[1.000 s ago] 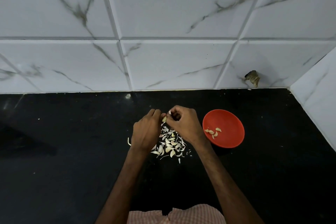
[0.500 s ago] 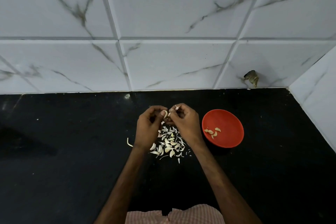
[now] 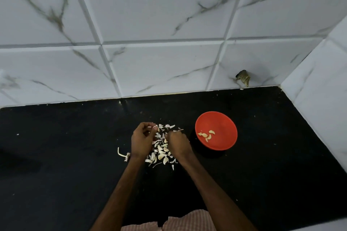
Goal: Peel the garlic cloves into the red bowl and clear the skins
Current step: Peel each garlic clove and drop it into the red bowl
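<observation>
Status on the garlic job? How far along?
Done: a few peeled cloves lie in the red bowl. In hand: the left hand pinches a pale piece, clove or skin I cannot tell; the right hand reaches into the pile, grip hidden. Left: that pile of cloves and skins on the black counter is unsorted, no skins cleared.

On the worktop (image 3: 75, 155), the garlic pile (image 3: 161, 153) lies just left of the bowl (image 3: 225, 124); peeled cloves (image 3: 206, 134) lie in the bowl.
</observation>
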`<state>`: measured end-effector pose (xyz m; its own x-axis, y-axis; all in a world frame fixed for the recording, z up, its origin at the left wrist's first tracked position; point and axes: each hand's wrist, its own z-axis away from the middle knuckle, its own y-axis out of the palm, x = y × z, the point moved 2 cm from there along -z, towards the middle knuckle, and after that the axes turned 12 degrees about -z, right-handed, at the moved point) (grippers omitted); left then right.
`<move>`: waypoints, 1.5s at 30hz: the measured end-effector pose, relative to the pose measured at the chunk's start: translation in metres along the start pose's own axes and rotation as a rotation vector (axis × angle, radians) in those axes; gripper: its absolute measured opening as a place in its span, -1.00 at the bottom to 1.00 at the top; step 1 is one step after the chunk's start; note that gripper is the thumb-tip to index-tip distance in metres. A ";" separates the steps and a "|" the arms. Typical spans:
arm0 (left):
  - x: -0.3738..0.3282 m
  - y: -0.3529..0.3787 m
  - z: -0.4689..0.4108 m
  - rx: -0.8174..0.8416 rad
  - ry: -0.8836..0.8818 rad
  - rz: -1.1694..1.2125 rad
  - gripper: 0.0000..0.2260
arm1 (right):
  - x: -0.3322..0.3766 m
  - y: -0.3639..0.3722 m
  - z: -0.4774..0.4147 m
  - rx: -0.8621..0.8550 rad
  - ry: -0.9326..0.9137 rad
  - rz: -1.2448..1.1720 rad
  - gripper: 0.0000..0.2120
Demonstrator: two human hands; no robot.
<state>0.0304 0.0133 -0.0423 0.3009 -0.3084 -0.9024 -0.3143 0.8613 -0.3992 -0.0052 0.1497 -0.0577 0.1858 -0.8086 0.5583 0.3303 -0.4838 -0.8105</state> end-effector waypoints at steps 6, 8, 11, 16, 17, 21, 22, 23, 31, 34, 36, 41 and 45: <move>-0.016 0.028 -0.001 0.018 0.075 -0.055 -0.90 | -0.016 -0.014 0.001 -0.166 -0.023 -0.234 -0.82; -0.025 0.037 0.000 0.001 0.106 -0.068 -0.90 | -0.021 -0.022 0.006 -0.206 -0.003 -0.606 -0.78; -0.042 0.059 0.002 0.024 0.164 -0.090 -0.92 | -0.029 -0.032 0.016 -0.171 0.256 -1.426 -0.80; -0.072 0.106 0.002 0.180 0.350 -0.290 -0.80 | -0.062 -0.058 0.023 -0.243 0.425 -1.974 -0.75; -0.075 0.113 0.001 0.219 0.387 -0.353 -0.75 | -0.071 -0.064 0.023 -0.287 0.442 -1.961 -0.75; -0.066 0.105 -0.003 0.145 0.406 -0.466 -0.64 | -0.119 -0.080 0.019 -0.462 0.466 -1.349 -0.73; -0.055 0.094 -0.003 0.099 0.361 -0.490 -0.68 | -0.131 -0.082 0.017 -0.480 0.416 -1.062 -0.72; -0.041 0.082 -0.003 0.061 0.312 -0.548 -0.73 | -0.139 -0.085 0.015 -0.470 0.349 -0.818 -0.70; 0.061 0.027 0.025 0.272 0.034 -0.991 -0.46 | -0.106 -0.057 0.018 -0.284 -0.041 -0.298 -0.60; 0.072 0.036 0.034 0.213 0.084 -0.916 -0.53 | -0.062 -0.019 0.028 -0.114 -0.227 -0.372 -0.61; 0.076 0.036 0.034 0.173 0.082 -0.806 -0.60 | -0.046 0.011 0.031 0.057 -0.276 -0.327 -0.56; 0.075 0.026 0.029 0.146 0.027 -0.626 -0.75 | -0.051 0.054 0.039 0.164 -0.308 -0.091 -0.50; 0.075 0.021 0.028 0.149 0.060 -0.480 -0.67 | -0.052 0.061 0.038 0.063 -0.237 -0.166 -0.63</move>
<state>0.0714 0.0194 -0.1141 0.3261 -0.7024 -0.6327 -0.0202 0.6639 -0.7475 0.0405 0.1749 -0.1288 0.3331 -0.6156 0.7142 0.4297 -0.5751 -0.6961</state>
